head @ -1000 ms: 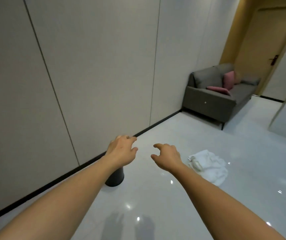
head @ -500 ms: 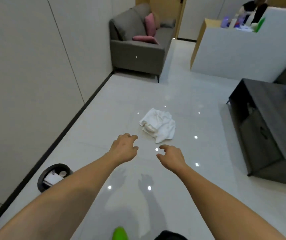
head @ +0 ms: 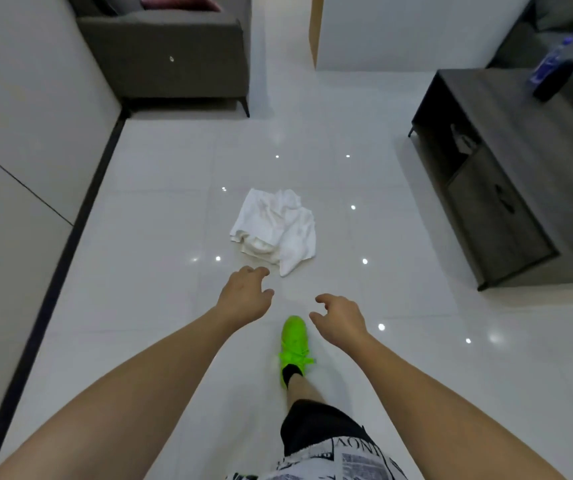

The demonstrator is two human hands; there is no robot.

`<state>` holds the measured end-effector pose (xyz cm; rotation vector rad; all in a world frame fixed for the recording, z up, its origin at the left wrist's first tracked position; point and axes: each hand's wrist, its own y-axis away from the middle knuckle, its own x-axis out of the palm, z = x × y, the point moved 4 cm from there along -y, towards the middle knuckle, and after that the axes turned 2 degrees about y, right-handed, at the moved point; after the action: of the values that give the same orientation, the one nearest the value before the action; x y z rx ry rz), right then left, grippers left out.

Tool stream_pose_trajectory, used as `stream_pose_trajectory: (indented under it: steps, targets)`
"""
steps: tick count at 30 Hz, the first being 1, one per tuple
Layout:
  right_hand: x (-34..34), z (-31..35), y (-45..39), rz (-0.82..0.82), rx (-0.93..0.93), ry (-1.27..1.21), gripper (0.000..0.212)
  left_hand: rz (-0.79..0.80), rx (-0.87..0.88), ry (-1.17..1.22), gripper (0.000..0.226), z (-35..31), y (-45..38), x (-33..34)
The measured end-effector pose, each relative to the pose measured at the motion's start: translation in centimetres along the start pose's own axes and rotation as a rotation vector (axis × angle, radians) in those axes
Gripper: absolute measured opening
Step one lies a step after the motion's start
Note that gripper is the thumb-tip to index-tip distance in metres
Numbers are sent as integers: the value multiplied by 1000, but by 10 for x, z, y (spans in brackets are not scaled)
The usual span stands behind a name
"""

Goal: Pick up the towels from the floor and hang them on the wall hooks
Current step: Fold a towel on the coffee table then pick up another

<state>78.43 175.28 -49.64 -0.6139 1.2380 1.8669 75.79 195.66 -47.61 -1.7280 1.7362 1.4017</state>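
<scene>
A crumpled white towel [head: 275, 228] lies on the glossy white floor in the middle of the view. My left hand [head: 245, 296] hovers just below the towel's near corner, fingers loosely curled, holding nothing. My right hand [head: 340, 318] is a little lower and to the right, also loosely curled and empty. Neither hand touches the towel. No wall hooks are in view.
My green shoe [head: 293, 344] steps forward between my arms. A grey sofa [head: 163, 53] stands at the back left against the panelled wall [head: 18, 140]. A dark low cabinet [head: 499, 174] with a blue bottle [head: 551, 69] fills the right side.
My view has swung from the wall down to the floor, and the towel now lies closer, just ahead of my hands. My foot has stepped into view. The bin has left the view.
</scene>
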Motion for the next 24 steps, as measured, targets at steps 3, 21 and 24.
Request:
stream_pose_trajectory:
  steps: [3, 21, 24]
  targets:
    - [-8, 16, -81, 73, 22, -20, 49, 30, -83, 30, 51, 10, -67, -10]
    - [15, 67, -376, 243, 199, -69, 42, 221, -267, 56, 43, 108, -334, -21]
    - [72, 67, -434, 298, 271, -110, 41, 230, -289, 35, 43, 154, -398, 1]
